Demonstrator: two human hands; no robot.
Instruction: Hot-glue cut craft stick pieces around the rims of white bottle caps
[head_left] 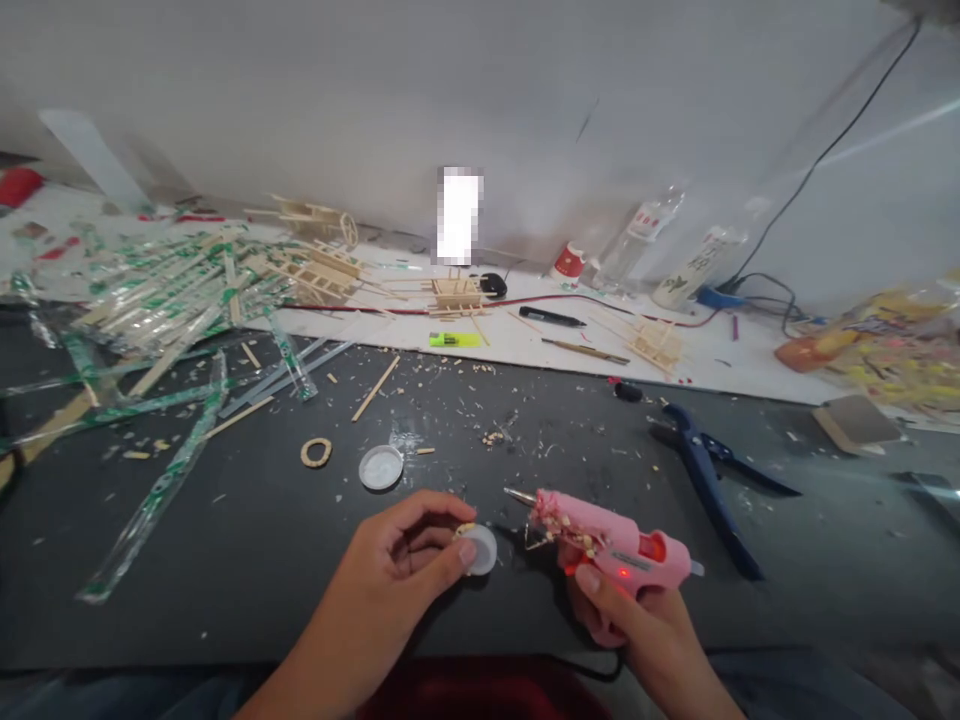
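My left hand pinches a small round whitish cap between thumb and fingers, with a bit of pale wood showing at its upper edge. My right hand is wrapped round the handle of a pink hot glue gun. Its metal nozzle points left, a short way above and right of the cap, not touching it. A red light glows on the gun's side, and glue strings with wood crumbs cling near its front. Beyond my left hand lie another white cap and a small wooden ring.
Dark blue cutters lie at the right. Wrapped wooden sticks are heaped at the left. Small wooden models, a yellow highlighter, a black pen and plastic bottles stand or lie along the wall. Wood scraps litter the dark table.
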